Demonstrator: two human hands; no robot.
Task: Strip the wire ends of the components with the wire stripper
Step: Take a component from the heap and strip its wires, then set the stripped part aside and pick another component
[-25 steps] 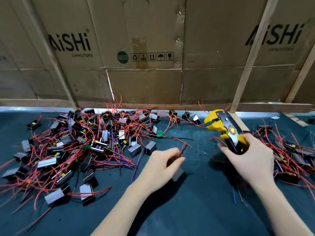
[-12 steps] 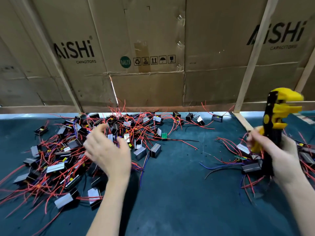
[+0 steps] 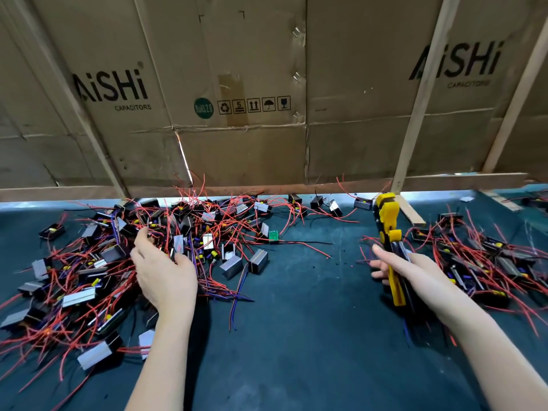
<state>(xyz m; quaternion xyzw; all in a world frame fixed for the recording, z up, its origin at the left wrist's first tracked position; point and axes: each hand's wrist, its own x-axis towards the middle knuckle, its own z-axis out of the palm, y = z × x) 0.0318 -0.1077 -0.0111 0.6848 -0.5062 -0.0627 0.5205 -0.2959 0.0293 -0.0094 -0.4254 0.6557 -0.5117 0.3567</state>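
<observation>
Behind everything you've got a wall of cardboard boxes (image 3: pixel 237 84), then the dark table (image 3: pixel 296 336). Big tangled pile of components (image 3: pixel 89 262) with red wires sits on your left, a smaller finished-looking heap (image 3: pixel 480 256) on your right. Your left hand (image 3: pixel 163 271) is spread loose over the big pile, gripping nothing I can see. Your right hand (image 3: pixel 412 271) is wrapped around the yellow wire stripper (image 3: pixel 388 229), head pointing away from you.
</observation>
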